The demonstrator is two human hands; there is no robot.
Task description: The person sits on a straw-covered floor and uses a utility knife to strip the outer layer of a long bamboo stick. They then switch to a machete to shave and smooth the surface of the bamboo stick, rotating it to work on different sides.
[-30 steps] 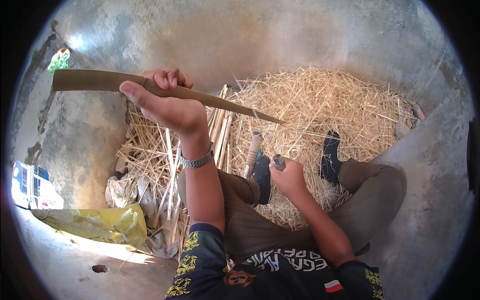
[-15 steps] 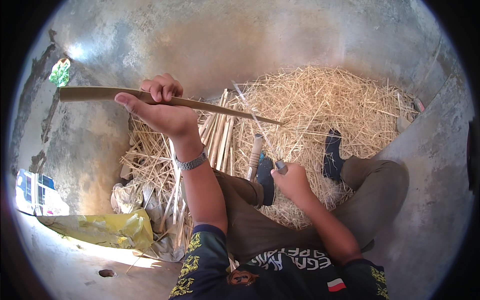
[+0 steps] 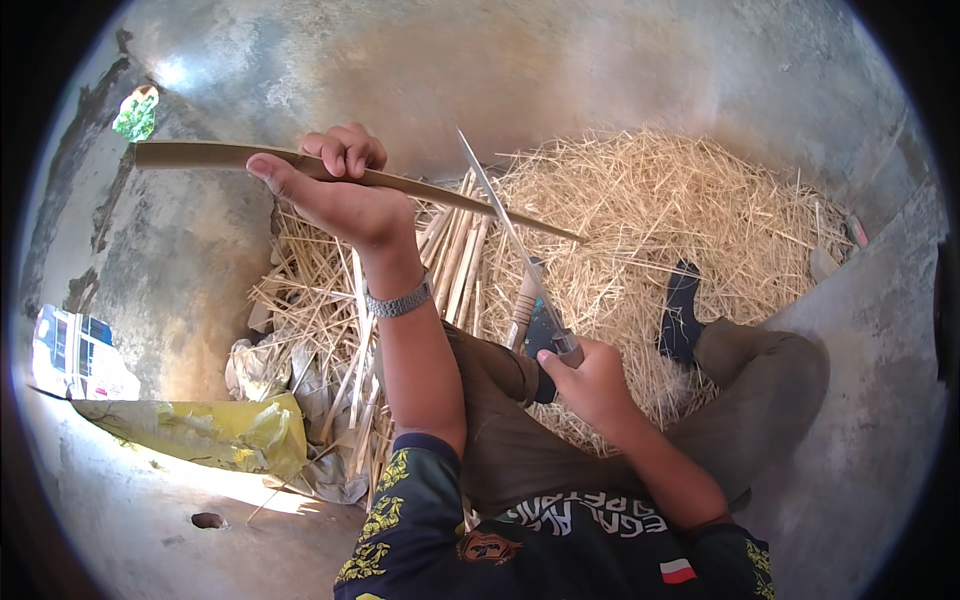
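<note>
My left hand [image 3: 345, 195] is raised and closed around a long split-bamboo strip [image 3: 450, 197], which slants down to the right and narrows to a thin tip over the straw. My right hand [image 3: 592, 385] grips the grey handle of a knife [image 3: 518, 240] in front of my lap. Its long, narrow blade points up and to the left, crossing in front of the strip near the tapered end. Whether blade and strip touch I cannot tell. Beside my foot stands a wooden-handled tool [image 3: 522, 318], partly covered by the blade.
A heap of pale straw-like shavings [image 3: 640, 200] spreads out against the concrete wall [image 3: 420, 70]. Bamboo sticks [image 3: 462, 262] lie in a bundle left of my legs. Crumpled sacking [image 3: 330, 470] and a yellow plastic sheet [image 3: 240, 430] lie at the left, near a small floor hole [image 3: 209, 521].
The whole view has shifted slightly. The knife blade, thin and blurred before, now shows sharper and broader, still crossing the strip. Both hands keep their holds.
</note>
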